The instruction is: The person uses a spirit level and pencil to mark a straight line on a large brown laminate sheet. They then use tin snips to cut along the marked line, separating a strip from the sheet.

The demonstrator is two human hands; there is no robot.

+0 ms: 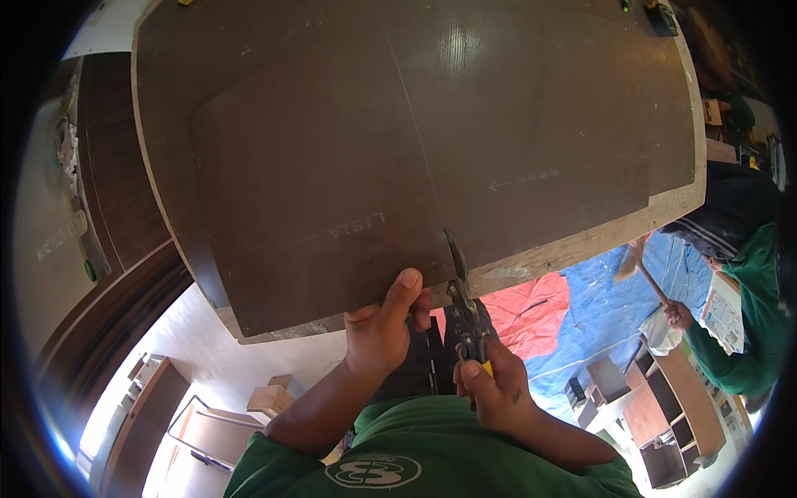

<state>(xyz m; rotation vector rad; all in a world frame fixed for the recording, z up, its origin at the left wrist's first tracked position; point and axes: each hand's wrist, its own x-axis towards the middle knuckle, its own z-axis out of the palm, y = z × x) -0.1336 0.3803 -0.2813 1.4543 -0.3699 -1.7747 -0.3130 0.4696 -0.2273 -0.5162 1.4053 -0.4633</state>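
Note:
A thin dark brown sheet (315,158) lies in front of me on a wooden board. A faint, pale line (419,141) runs down the sheet to the tip of a pair of metal snips (462,303). Closed round the handles, with a bit of yellow showing, is my right hand (498,388). The blades sit at the near edge of the sheet, along the line. Just left of them, my left hand (375,332) pinches that edge, thumb on top and the other fingers mostly underneath.
Pale wooden board (531,259) shows past the sheet's near edge. A tape measure (662,18) rests at the far right corner. At the right, a person in a green sleeve (718,353) holds a broom (652,282) over a blue and red tarp (598,324). Wooden cabinets (664,398) stand below.

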